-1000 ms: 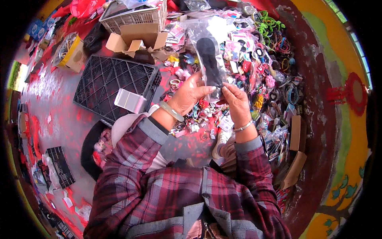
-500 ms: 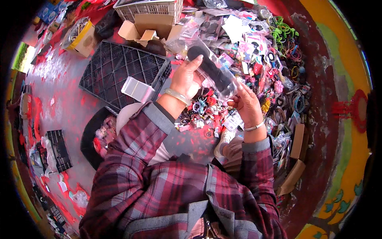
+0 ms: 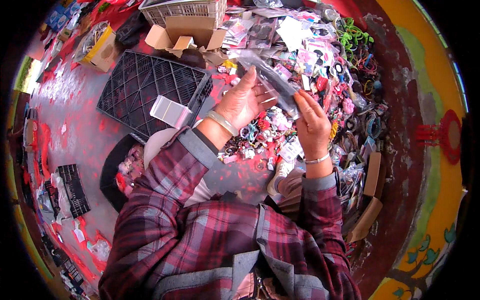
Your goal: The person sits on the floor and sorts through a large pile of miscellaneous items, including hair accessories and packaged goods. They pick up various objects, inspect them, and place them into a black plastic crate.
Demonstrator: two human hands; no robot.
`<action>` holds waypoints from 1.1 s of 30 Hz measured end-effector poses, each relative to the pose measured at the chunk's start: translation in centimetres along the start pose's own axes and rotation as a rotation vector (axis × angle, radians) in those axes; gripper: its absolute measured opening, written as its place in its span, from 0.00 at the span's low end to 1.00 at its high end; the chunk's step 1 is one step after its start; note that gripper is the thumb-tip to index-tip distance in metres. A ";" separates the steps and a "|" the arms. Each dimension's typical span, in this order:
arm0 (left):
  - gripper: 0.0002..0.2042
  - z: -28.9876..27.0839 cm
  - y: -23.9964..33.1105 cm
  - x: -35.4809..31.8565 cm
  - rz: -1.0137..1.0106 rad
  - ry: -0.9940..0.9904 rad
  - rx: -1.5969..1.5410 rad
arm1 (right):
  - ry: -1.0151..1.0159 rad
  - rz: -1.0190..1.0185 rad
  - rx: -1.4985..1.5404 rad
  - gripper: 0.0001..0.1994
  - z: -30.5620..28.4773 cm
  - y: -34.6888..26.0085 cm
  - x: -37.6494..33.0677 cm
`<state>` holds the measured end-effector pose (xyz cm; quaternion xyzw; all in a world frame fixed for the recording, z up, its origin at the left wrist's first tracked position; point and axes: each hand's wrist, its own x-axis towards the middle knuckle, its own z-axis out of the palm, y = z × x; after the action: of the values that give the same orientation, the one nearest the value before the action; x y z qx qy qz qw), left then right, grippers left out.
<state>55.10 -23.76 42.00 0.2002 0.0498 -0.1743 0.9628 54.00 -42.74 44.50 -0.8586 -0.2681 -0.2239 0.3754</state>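
Both hands are raised over a floor strewn with small goods. The left hand is cupped, palm turned toward the person, fingers together and extended upward, supporting the near side of a clear plastic packet with a dark item inside. The right hand pinches the lower end of the same packet between thumb and fingertips. The packet runs tilted, its upper end toward the far left, its lower end at the right hand, held above the heap of small colourful accessories.

A pale bangle sits on the left wrist; a thin bracelet on the right. Both forearms wear a plaid shirt with grey cuffs.

To the left of the hands a black plastic crate lies flat on the red-stained floor, with a small grey-white flat packet resting on its near edge. Beyond it stand an open cardboard box and a white mesh basket. A shoe shows below the hands.
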 end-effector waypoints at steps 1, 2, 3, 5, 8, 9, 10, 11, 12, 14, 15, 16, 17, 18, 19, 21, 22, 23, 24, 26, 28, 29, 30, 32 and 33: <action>0.20 0.5 -0.2 -0.1 0.001 -0.030 -0.009 | -0.006 -0.097 -0.085 0.15 0.1 -0.3 0.0; 0.18 0.4 -0.5 0.4 0.014 -0.025 -0.063 | -0.021 -0.161 -0.088 0.16 0.5 -0.1 -0.2; 0.17 -0.1 -0.5 0.6 0.035 -0.033 -0.045 | -0.062 -0.201 -0.137 0.17 0.3 -0.6 -0.1; 0.14 -1.0 -0.3 0.9 0.076 -0.041 -0.012 | -0.022 -0.228 -0.041 0.20 1.2 -0.1 -0.5; 0.10 -1.3 0.0 1.0 0.175 0.037 -0.079 | 0.047 -0.017 0.051 0.29 1.0 -0.6 -0.1; 0.09 -1.1 0.1 1.0 0.229 0.050 -0.087 | 0.142 0.238 0.430 0.24 1.5 -0.6 -0.6; 0.09 -1.5 0.2 1.0 0.253 0.059 -0.095 | 0.108 0.457 0.659 0.21 1.4 -0.5 -0.9; 0.09 -1.4 0.2 1.1 0.264 0.055 -0.105 | 0.077 0.674 0.880 0.18 1.0 -0.5 -0.9; 0.10 -1.4 0.2 1.2 0.275 0.050 -0.115 | 0.035 0.739 0.949 0.18 1.0 -0.3 -0.9; 0.10 -1.2 0.0 1.3 0.286 0.041 -0.120 | -0.052 0.873 1.088 0.18 1.5 0.2 -1.4; 0.10 -1.1 -0.2 1.4 0.285 0.036 -0.115 | -0.015 0.896 1.060 0.15 1.9 0.4 -1.6; 0.10 -1.0 -0.5 1.4 0.284 0.031 -0.110 | -0.010 0.879 1.021 0.13 2.0 0.5 -1.6; 0.10 -0.9 -0.6 1.4 0.262 0.030 -0.110 | -0.008 0.860 0.988 0.10 2.2 0.6 -1.6; 0.11 -0.9 -0.8 1.3 0.240 0.027 -0.111 | 0.002 0.866 0.960 0.10 2.2 0.6 -1.6; 0.12 -0.9 -0.9 1.2 0.218 0.024 -0.112 | 0.012 0.872 0.932 0.09 2.1 0.5 -1.5; 0.13 -0.8 -0.3 1.2 0.236 0.032 -0.111 | 0.030 0.847 0.895 0.08 1.4 0.5 -1.0; 0.14 -1.5 0.5 1.4 0.242 0.039 -0.122 | 0.006 0.838 0.850 0.08 0.8 0.9 -0.9; 0.14 -1.5 1.2 1.2 0.251 0.051 -0.130 | -0.019 0.831 0.813 0.08 0.3 1.4 -0.8; 0.14 -1.0 1.9 1.0 0.319 0.039 -0.054 | 0.009 0.842 0.865 0.08 0.0 1.6 -0.7; 0.14 -1.5 3.0 1.1 0.359 0.094 -0.042 | -0.033 0.860 0.841 0.09 -1.1 1.5 -0.5; 0.14 -2.0 3.5 1.0 0.385 0.125 -0.067 | -0.104 0.808 0.768 0.10 -2.3 2.4 -0.7; 0.14 -2.3 3.3 1.1 0.372 0.145 -0.046 | -0.145 0.762 0.722 0.10 -2.6 2.5 -0.6; 0.14 -2.7 3.0 1.2 0.358 0.165 -0.024 | -0.058 0.772 0.659 0.12 -2.6 1.8 -0.5; 0.14 -2.8 2.4 1.2 0.294 0.215 -0.008 | 0.079 0.640 0.488 0.13 -2.6 1.7 -0.6; 0.16 -2.8 1.9 1.3 0.275 0.219 -0.025 | 0.147 0.570 0.403 0.13 -2.6 1.4 -0.5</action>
<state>56.88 -21.40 39.93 0.2107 0.1286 -0.0177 0.9689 54.06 -45.70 45.13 -0.7893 -0.0288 -0.1138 0.6026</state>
